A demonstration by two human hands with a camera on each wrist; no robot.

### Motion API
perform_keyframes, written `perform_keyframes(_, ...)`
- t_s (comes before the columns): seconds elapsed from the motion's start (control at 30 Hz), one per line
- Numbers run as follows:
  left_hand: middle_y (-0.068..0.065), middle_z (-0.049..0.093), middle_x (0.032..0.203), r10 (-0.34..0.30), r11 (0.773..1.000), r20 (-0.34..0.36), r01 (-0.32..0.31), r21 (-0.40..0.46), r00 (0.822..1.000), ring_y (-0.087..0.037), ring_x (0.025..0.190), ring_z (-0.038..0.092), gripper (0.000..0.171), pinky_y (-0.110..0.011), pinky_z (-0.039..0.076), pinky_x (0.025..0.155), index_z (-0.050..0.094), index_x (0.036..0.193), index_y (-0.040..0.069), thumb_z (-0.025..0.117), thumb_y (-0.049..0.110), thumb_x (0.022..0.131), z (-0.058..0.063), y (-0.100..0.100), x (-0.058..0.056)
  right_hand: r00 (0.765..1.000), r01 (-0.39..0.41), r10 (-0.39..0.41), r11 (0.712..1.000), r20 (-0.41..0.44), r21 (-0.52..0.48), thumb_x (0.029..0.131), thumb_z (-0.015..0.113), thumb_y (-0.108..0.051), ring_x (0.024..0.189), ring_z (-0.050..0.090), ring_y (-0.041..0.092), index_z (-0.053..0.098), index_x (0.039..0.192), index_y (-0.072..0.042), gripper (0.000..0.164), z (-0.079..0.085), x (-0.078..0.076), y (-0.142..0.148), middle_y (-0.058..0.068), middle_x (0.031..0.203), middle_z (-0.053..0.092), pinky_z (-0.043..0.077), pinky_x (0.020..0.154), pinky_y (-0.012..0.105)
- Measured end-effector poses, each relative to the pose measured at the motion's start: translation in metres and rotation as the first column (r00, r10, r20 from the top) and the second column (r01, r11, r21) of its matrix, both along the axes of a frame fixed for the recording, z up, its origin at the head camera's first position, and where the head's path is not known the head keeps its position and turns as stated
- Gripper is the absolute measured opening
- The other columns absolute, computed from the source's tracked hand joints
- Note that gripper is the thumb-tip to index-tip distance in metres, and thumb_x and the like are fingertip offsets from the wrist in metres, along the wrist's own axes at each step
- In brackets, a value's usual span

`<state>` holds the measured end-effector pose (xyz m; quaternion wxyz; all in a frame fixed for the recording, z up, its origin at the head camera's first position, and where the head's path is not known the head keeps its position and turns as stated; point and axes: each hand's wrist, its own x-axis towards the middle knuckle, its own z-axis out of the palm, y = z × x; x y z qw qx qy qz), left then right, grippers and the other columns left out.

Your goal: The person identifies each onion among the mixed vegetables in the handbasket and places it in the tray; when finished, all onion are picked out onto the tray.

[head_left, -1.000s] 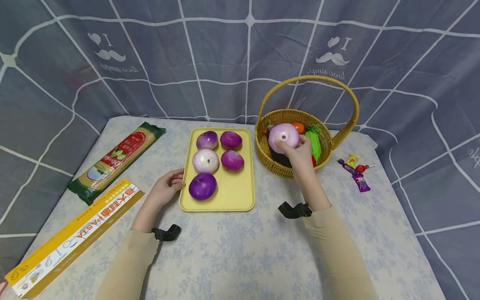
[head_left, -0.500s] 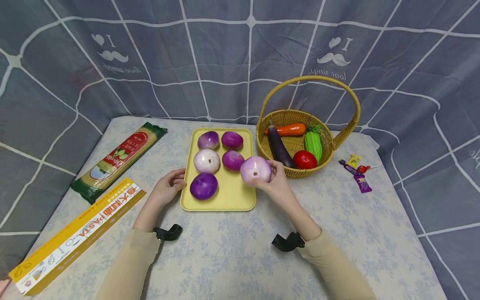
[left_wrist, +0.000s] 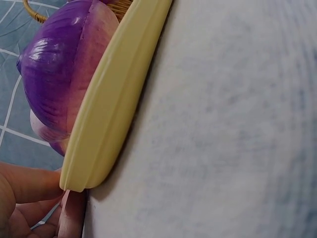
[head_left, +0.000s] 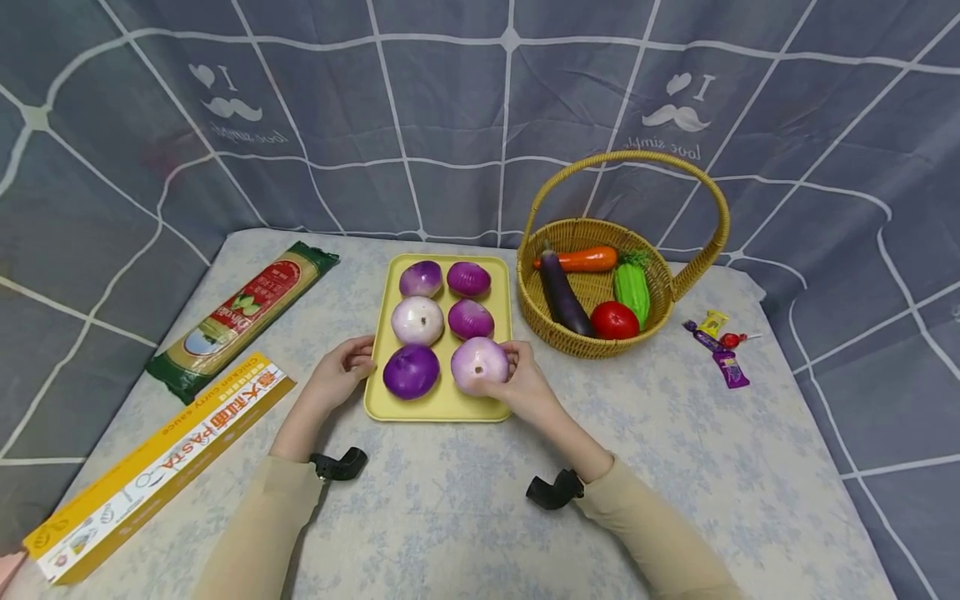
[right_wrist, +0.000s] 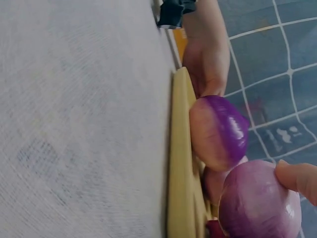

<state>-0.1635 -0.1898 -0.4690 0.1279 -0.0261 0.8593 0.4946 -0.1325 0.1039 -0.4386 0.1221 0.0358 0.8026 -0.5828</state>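
Observation:
A light purple onion (head_left: 478, 365) is gripped by my right hand (head_left: 523, 385), over the front right corner of the yellow tray (head_left: 450, 407). In the right wrist view the thumb (right_wrist: 296, 177) presses on the side of this onion (right_wrist: 257, 201). To its left on the tray sits a deep purple onion (head_left: 411, 372), with a whitish onion (head_left: 417, 321) behind it. Further purple onions (head_left: 471, 319) fill the back and right. My left hand (head_left: 341, 375) holds the tray's left rim; the left wrist view has its thumb (left_wrist: 34, 184) at the rim and fingers below.
A wicker basket (head_left: 551, 333) at the back right holds an eggplant (head_left: 561, 292), carrot (head_left: 588, 259), tomato (head_left: 615, 320) and green vegetable (head_left: 632, 293). Wrapped candies (head_left: 730, 367) lie right of it. On the left are a noodle packet (head_left: 243, 317) and a pasta box (head_left: 161, 467).
My right hand has carried the light purple onion from over the basket, leftward and toward me, to the tray's front right corner. The left hand has stayed at the tray's left rim.

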Motion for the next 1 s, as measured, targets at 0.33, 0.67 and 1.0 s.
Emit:
perform_keyframes(0.33, -0.024, 0.055, 0.129, -0.005, 1.0, -0.021, 0.005, 0.004, 1.0, -0.032, 0.116, 0.053, 0.049, -0.026, 0.045, 0.09, 0.041, 0.146, -0.003, 0.052, 0.005, 0.099, 0.0004, 0.0002, -0.0002, 0.999, -0.044, 0.04, 0.993, 0.035, 0.113, 0.073, 0.085, -0.023, 0.112, 0.056, 0.029, 0.046, 0.13, -0.003, 0.072, -0.0056, -0.0019, -0.0058, 0.018, 0.124, 0.057, 0.049, 0.095, 0.042)
perform_keyframes(0.67, -0.024, 0.054, 0.13, 0.0, 1.0, -0.02, 0.0, 0.0, 1.0, -0.034, 0.118, 0.052, 0.049, -0.038, 0.044, 0.097, 0.04, 0.147, -0.002, 0.051, 0.004, 0.1, -0.001, -0.0005, 0.0024, 0.998, -0.057, 0.062, 0.986, -0.023, 0.154, 0.076, 0.085, -0.028, 0.111, 0.057, 0.028, 0.046, 0.138, -0.003, 0.078, -0.0093, 0.0008, -0.0075, 0.015, 0.126, 0.059, 0.049, 0.095, 0.042)
perform_keyframes(1.0, -0.025, 0.054, 0.131, 0.005, 1.0, -0.032, -0.005, -0.003, 0.999, -0.035, 0.12, 0.052, 0.049, -0.044, 0.043, 0.101, 0.04, 0.147, -0.003, 0.051, 0.005, 0.1, -0.0006, 0.0025, 0.002, 0.996, -0.053, 0.062, 0.988, -0.059, 0.147, 0.077, 0.084, -0.024, 0.112, 0.057, 0.03, 0.041, 0.142, 0.0, 0.082, -0.0077, 0.0048, -0.0072, 0.018, 0.126, 0.058, 0.05, 0.096, 0.042)
